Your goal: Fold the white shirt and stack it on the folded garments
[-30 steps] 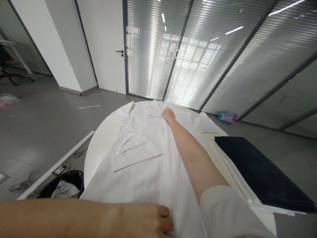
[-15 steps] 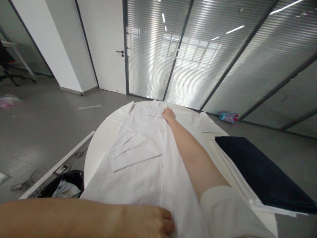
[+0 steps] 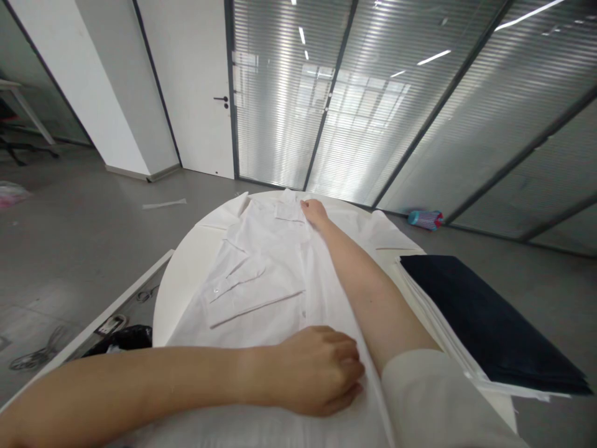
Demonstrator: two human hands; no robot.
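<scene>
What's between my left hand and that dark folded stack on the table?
In the head view, a strip of the white shirt, then your right forearm, lie between your left hand and the stack of folded dark cloth.

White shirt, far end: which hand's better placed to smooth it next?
Right, probably: the right hand rests at the far end of the shirt, while the left hand lies on its near part.

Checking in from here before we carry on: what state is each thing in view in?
White shirt: spread on the round white table, collar far, one sleeve folded across the front.
Left hand: curled, resting on the shirt's near part.
Right hand: on the shirt beside the collar.
Folded dark stack: lying flat, white layers beneath.
Door: shut.
Window blinds: lowered.
</scene>
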